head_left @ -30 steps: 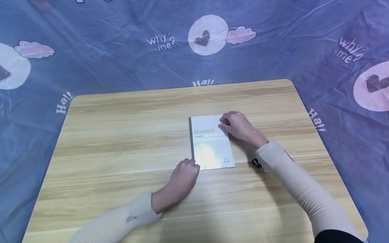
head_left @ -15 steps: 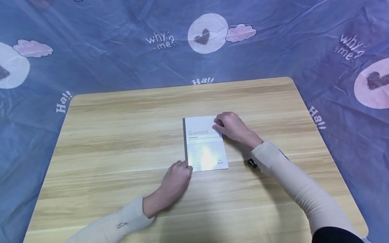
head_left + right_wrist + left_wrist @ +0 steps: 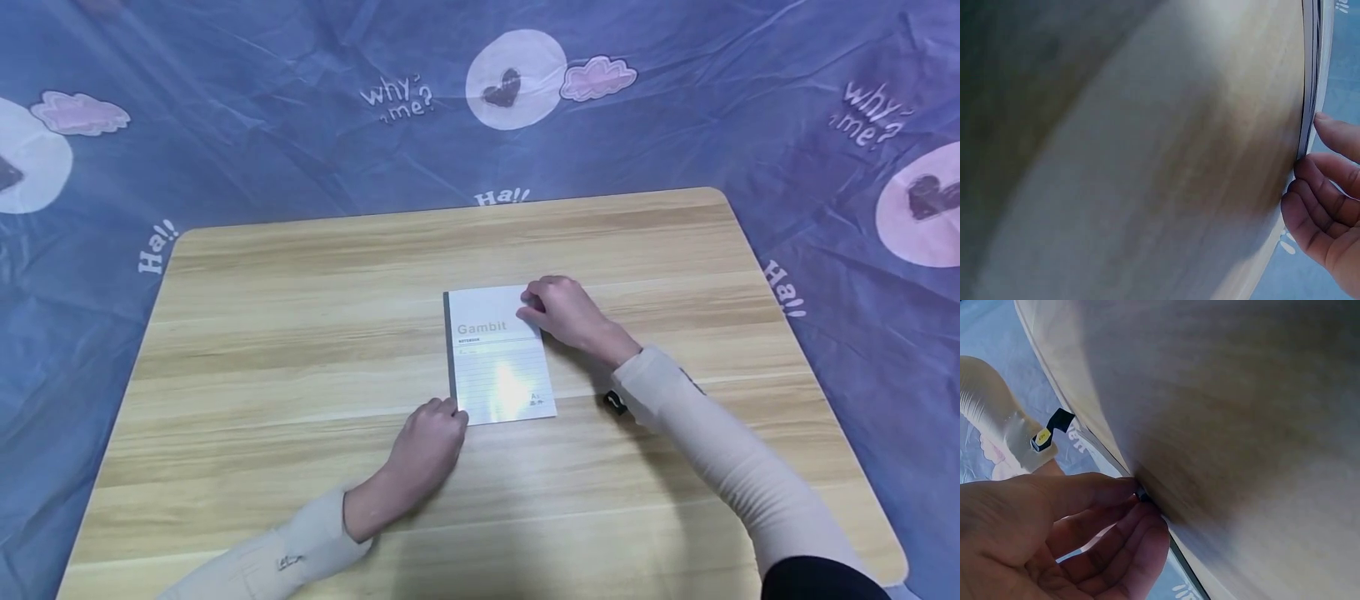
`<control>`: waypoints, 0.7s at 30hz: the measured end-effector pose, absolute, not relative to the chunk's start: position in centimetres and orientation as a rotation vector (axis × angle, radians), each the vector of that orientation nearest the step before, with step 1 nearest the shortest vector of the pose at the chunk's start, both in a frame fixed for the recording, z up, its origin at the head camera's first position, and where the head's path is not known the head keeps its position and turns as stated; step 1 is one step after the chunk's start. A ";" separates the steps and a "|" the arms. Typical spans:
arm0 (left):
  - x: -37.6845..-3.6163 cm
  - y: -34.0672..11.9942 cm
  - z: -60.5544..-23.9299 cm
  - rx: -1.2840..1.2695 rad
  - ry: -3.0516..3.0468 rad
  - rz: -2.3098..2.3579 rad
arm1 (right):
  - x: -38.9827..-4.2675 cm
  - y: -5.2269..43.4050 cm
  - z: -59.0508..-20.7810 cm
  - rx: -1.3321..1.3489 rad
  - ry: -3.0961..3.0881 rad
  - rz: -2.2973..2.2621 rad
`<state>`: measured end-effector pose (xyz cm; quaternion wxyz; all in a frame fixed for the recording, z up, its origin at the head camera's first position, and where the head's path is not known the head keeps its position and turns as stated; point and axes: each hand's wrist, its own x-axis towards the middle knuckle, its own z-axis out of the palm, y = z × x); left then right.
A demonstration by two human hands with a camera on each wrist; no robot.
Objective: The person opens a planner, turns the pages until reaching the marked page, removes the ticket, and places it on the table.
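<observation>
1. Notebook (image 3: 498, 358): on wood-look worktop (image 3: 300, 333), abt midway btw its L & R edges, well apart from both & from far edge. Front cover up, "Gambit" printed across upper part, ruled lines + bright glare below. Dark spine faces worktop's L edge. Looks flat in head view; can't tell if corners are raised a bit.

2. L hand (image 3: 427, 442): at notebook's near-L corner, by bottom end of spine. Thumb & fingertips nearly together, pinching that corner; L wrist view has a dark bit caught btw them. Other fingers curled in. Rest of hand & wrist outside the cover, toward worktop's near-L corner.

3. R hand (image 3: 566, 308): at far-R corner of notebook, diagonally opp. L hand, hiding that corner. Thumb & index barely apart, notebook's edge btw them, other fingers bent alongside index. Wrist lies off to R of the cover.

4. Notebook thus sits btw both hands; most of cover uncovered.

5. Arms: light sleeves, L sleeve (image 3: 266, 562) w/ small dark marking, R sleeve (image 3: 720, 450) w/ black tab (image 3: 615, 403) nr wrist.

6. Behind worktop's far edge: blue cloth (image 3: 285, 158) w/ hearts, clouds, "why me?", "Ha!!".
</observation>
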<state>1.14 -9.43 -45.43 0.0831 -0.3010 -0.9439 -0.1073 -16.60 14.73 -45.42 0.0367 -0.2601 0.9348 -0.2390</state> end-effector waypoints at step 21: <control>1.3 -9.1 -46.2 -0.858 -2.848 -0.357 | -16.3 14.9 -45.4 -0.754 2.868 -0.743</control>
